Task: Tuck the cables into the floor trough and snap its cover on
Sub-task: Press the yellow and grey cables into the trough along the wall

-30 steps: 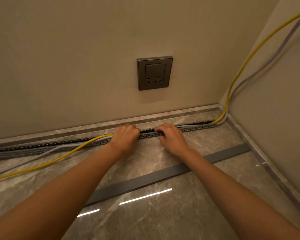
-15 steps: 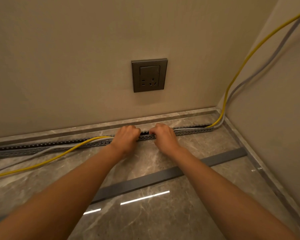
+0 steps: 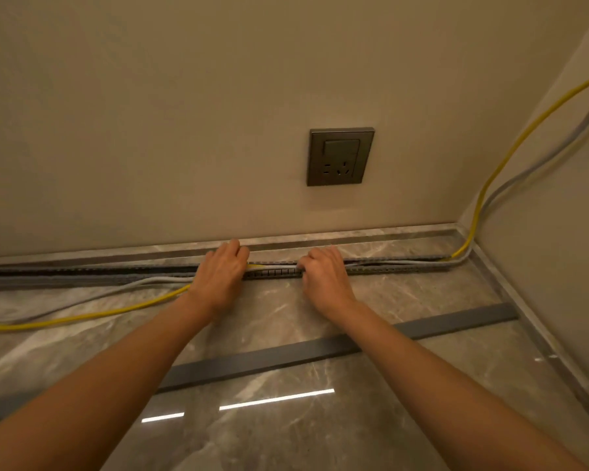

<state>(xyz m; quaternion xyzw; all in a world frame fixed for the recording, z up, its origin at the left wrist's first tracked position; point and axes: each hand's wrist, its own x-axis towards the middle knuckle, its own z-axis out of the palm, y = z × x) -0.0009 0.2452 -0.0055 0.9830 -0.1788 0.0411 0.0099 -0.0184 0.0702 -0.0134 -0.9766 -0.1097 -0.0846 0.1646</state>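
Note:
A grey slotted trough (image 3: 272, 272) runs along the foot of the wall. A yellow cable (image 3: 82, 316) and a grey cable (image 3: 116, 290) lie loose on the floor at the left, pass under my hands and lie in the trough to the right. Both cables leave it at the corner and climb the right wall. My left hand (image 3: 223, 273) has its fingers curled over the cables at the trough. My right hand (image 3: 323, 273) is curled over them a little to the right. The flat grey cover (image 3: 456, 322) lies on the floor behind my arms, partly hidden by them.
A dark wall socket (image 3: 340, 156) sits above my right hand. The polished marble floor (image 3: 286, 436) reflects ceiling lights. A stone skirting (image 3: 371, 234) borders both walls, which meet in a corner at the right.
Both hands have slid left along the trough, away from the socket, and are slightly further apart. A longer stretch of cable lies in the trough to their right.

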